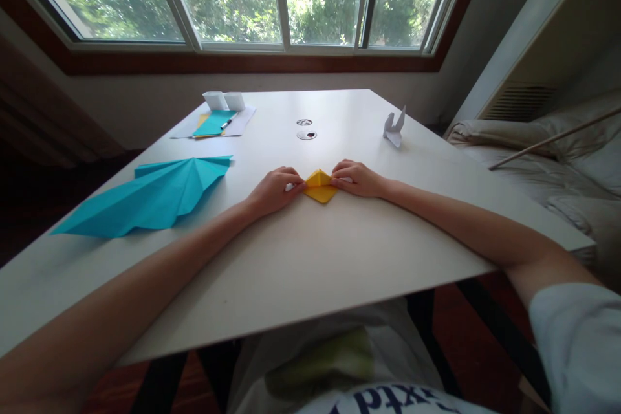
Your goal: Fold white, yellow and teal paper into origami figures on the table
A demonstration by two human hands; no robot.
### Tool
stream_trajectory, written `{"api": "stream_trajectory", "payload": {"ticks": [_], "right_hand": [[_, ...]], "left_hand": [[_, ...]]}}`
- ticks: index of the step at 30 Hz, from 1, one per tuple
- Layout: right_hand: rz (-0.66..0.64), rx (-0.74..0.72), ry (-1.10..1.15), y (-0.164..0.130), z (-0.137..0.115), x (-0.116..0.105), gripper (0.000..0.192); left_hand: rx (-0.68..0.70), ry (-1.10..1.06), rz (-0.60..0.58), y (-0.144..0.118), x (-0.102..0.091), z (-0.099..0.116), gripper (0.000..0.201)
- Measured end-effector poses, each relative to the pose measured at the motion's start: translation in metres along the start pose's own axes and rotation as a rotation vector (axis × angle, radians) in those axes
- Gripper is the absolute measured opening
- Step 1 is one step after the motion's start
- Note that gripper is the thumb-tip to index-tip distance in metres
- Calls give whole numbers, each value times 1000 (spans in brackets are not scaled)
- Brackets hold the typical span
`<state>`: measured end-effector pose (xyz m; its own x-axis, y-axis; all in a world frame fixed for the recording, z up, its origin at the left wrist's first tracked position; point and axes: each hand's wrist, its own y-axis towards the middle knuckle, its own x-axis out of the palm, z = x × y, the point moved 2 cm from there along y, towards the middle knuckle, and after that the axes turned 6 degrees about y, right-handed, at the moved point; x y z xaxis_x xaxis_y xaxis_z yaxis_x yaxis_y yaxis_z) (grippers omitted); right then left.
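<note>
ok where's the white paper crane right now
In the head view, the white paper crane stands on the table's far right, beyond the right hand.

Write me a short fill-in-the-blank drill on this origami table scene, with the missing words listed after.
1. Both hands, the left hand and the right hand, pinch a small folded paper coloured ____.
2. The large pleated paper to the left of the hands is ____.
3. The white folded figure stands on the table to the ____ of the hands.
4. A pen lies on the stack of sheets near the table's ____ edge.

Missing words: yellow; blue; right; far
</note>
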<state>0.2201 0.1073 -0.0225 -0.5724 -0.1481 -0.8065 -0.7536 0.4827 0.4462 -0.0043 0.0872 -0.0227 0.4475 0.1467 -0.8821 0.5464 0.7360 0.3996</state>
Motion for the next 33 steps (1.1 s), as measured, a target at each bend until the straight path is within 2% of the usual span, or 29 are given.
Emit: {"api": "stream_trajectory", "payload": {"ticks": [5,8,14,16,21,28,33], "right_hand": [[100,248,82,1,9,0,26],[112,305,163,0,12,0,29],[97,289,164,0,9,-1,34],[91,276,162,0,7,-2,36],[77,206,133,1,5,-1,26],[81,108,50,1,6,1,26],[66,95,29,1,8,3,25]], "left_hand": [[-97,7,-36,4,0,-4,28],[-110,28,-44,4,0,-3,29],[-78,31,-10,5,0,-3,30],[-102,37,0,5,-1,-3,29],[-177,93,7,5,-2,-5,27],[-183,110,-25,5,-1,-5,28],[-227,182,-38,4,0,-5,26]]}}
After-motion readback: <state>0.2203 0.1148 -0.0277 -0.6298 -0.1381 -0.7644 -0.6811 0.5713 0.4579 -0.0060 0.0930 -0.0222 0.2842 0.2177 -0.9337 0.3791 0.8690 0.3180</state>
